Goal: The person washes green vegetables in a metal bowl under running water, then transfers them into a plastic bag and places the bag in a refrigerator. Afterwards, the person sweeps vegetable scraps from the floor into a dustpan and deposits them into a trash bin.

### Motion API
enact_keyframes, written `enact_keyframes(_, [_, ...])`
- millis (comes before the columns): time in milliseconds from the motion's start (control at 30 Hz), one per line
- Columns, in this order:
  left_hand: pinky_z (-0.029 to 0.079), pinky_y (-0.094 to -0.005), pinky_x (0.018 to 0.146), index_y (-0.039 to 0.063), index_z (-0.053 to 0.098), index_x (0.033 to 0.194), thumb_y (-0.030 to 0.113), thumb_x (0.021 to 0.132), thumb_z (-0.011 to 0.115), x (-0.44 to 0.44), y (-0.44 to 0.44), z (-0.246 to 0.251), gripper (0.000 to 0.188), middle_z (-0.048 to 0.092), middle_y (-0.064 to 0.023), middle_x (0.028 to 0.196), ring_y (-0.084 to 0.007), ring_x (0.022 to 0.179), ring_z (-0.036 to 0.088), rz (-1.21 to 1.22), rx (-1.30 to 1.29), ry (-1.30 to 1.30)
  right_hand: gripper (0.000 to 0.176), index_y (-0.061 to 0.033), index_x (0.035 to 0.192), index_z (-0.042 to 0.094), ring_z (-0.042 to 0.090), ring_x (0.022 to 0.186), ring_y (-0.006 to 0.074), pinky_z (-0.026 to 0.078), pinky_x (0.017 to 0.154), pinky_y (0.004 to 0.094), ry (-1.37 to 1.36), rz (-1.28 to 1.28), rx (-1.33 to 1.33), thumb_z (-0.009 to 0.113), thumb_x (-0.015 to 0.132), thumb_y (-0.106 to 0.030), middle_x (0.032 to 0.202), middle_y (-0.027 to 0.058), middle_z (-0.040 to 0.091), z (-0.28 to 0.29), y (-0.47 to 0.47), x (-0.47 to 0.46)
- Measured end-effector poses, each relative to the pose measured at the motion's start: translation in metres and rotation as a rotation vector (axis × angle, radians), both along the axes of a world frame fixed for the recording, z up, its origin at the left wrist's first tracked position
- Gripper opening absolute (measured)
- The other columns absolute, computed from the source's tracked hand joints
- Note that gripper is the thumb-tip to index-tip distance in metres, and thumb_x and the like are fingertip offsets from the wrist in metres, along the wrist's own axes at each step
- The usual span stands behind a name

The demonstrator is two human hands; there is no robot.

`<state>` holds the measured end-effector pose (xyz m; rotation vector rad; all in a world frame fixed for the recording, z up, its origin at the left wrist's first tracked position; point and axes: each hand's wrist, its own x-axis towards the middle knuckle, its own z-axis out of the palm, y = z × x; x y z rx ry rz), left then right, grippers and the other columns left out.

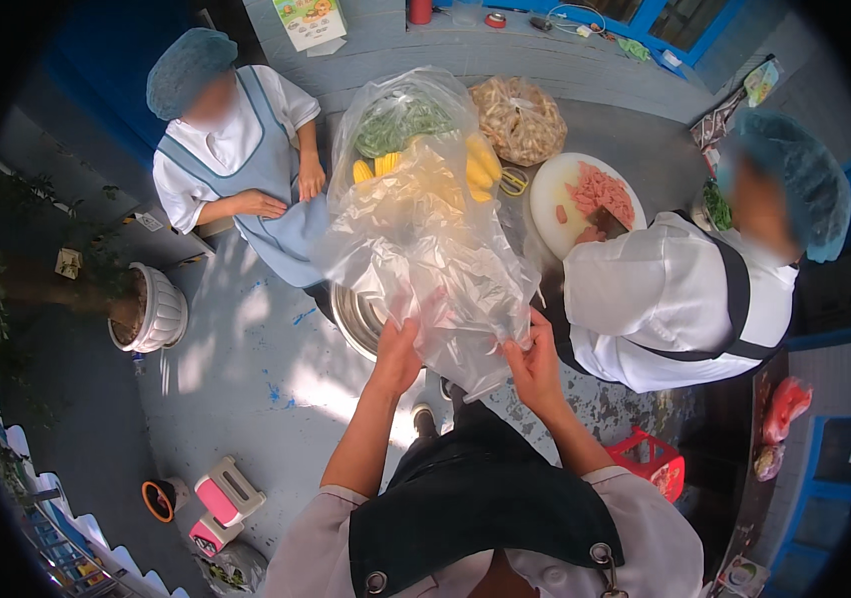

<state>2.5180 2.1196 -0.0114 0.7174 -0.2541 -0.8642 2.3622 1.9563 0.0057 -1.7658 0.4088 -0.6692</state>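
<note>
My left hand [398,357] and my right hand [535,362] grip the near edge of a large clear plastic bag [440,276], one at each side. Farther along, the bag's plastic lies over yellow corn cobs [388,163] and leafy greens [403,123] in clear plastic. Under its left side, a round metal basin [356,318] shows in part. Yellow-handled scissors [515,181] rest right of the corn. Beyond them is a tied bag of light brown pieces [521,119]. A co-worker's hand with a cleaver [608,223] is at cut pink meat [601,193] on a round white board [556,224].
One person in a blue apron [268,164] stands at the left, another in white [642,299] at the right. A red plastic stool [649,460] is behind on the right. Pink step stools [227,497] and a white planter [163,310] stand on the floor at left.
</note>
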Motion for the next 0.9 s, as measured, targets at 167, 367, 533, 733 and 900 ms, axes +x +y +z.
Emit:
enact_keyframes(167, [0.043,-0.0437,0.104,0.022,0.017,0.155,0.032,0.105,0.041,-0.045,0.012,-0.005,0.056,0.041,-0.0156,0.148,-0.0265,0.118,0.053,-0.025,0.194,0.102,0.023,-0.0041,0.102,0.044,0.065,0.102,0.0258,0.054,0.087,0.0344,-0.127,-0.151,0.714,0.062,0.090,0.005,0.137,0.0183,0.045,-0.018,-0.007,-0.085])
enact_keyframes(367, [0.046,-0.0488,0.102,0.033,0.006,0.156,0.033,0.105,0.038,-0.153,0.009,-0.053,0.060,0.034,-0.0180,0.152,-0.0359,0.130,0.047,-0.206,0.013,0.284,0.055,-0.0032,0.124,0.050,0.060,0.110,0.0289,0.050,0.091,0.0417,0.096,-0.058,1.536,0.052,0.096,-0.050,0.119,0.0172,0.059,-0.048,-0.024,-0.193])
enact_keyframes(533, [0.052,-0.0548,0.092,0.018,0.014,0.155,0.026,0.104,0.044,-0.264,-0.016,-0.122,0.059,0.048,-0.0171,0.137,-0.0353,0.122,0.054,-0.448,0.408,0.251,0.028,-0.0041,0.105,0.059,0.062,0.097,0.0233,0.051,0.084,0.0389,0.033,-0.188,1.311,0.060,0.096,-0.030,0.098,0.0101,0.066,-0.113,-0.053,-0.296])
enact_keyframes(733, [0.057,-0.0409,0.087,-0.010,0.044,0.129,0.046,0.100,0.049,-0.393,-0.122,-0.157,0.063,0.058,-0.0215,0.123,-0.0307,0.103,0.065,-0.846,0.721,0.419,0.007,-0.0070,0.091,0.060,0.062,0.080,0.0147,0.050,0.073,0.0283,0.000,-0.668,1.308,0.065,0.092,-0.012,0.088,0.0031,0.065,-0.149,-0.128,-0.488])
enact_keyframes(900, [0.058,-0.0310,0.065,-0.005,0.064,0.098,0.049,0.099,0.047,-0.442,-0.244,-0.086,0.057,0.071,-0.0146,0.087,-0.0215,0.074,0.071,-1.531,0.900,-0.501,0.008,-0.0042,0.094,0.064,0.061,0.080,0.0113,0.048,0.070,0.0241,-0.197,-0.846,1.144,0.064,0.093,-0.012,0.089,0.0044,0.068,-0.119,-0.198,-0.600])
